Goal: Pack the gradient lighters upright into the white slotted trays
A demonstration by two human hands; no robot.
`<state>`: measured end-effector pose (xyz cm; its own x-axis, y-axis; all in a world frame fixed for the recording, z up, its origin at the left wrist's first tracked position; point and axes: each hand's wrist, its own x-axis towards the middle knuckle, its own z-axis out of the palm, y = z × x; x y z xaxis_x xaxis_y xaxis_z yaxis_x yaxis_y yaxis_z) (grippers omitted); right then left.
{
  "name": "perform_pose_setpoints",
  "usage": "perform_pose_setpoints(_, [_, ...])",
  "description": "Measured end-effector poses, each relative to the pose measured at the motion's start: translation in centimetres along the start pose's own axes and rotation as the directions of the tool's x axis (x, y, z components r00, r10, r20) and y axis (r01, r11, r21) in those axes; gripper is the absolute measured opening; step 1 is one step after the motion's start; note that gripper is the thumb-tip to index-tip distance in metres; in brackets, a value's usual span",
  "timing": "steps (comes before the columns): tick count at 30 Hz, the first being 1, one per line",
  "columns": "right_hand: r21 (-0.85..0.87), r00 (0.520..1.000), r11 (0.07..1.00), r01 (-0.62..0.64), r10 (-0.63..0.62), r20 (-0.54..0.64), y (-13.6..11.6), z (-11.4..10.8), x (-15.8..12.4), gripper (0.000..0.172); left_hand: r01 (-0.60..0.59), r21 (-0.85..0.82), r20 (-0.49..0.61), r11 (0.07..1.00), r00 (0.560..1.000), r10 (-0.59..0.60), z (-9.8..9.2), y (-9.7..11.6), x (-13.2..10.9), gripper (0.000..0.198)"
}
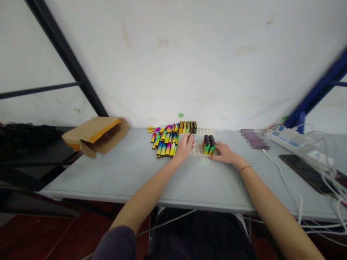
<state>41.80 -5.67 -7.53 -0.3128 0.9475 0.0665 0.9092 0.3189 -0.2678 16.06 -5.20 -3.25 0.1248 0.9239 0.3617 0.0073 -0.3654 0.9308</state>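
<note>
My left hand (185, 148) hangs over the near tray's left edge, next to a loose pile of rainbow-coloured lighters (164, 144). Its fingers are bunched, and I cannot tell whether they hold anything. My right hand (223, 152) lies flat on the table, with its fingertips against a pale moulded tray (196, 149). A block of upright lighters (208, 145) stands on that tray's right part. Behind it are a second pale tray (206, 132) and a row of upright lighters (187, 127).
A brown cardboard box (94, 135) lies open on the grey table (130, 177) at the left. To the right are a pixelated purple object (255, 139), a white power strip (295, 144), a dark phone (306, 173) and tangled white cables. A white sheet hangs behind the table.
</note>
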Motion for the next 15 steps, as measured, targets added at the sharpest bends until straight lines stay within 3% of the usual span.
perform_pose_setpoints(2, [-0.008,1.000,1.000,-0.013,0.013,0.004,-0.1,0.0,0.0,0.088,-0.140,0.144,0.019,0.980,0.990,0.139,0.1,-0.4,0.0,0.017])
perform_pose_setpoints(4, [-0.007,1.000,1.000,-0.020,0.020,-0.003,-0.1,0.1,0.0,0.090,-0.202,0.223,0.039,0.954,0.979,0.198,0.3,-0.9,0.3,0.015])
perform_pose_setpoints(10, [-0.008,0.999,1.000,-0.030,0.030,0.011,-0.2,0.0,-0.1,0.092,-0.213,0.278,0.157,0.937,0.972,0.174,0.6,-2.5,1.2,0.016])
perform_pose_setpoints(15, [-0.012,0.999,0.999,-0.038,0.038,0.018,-0.2,0.0,-0.1,0.094,-0.241,0.360,0.232,0.902,0.959,0.164,0.5,-2.5,1.4,0.017])
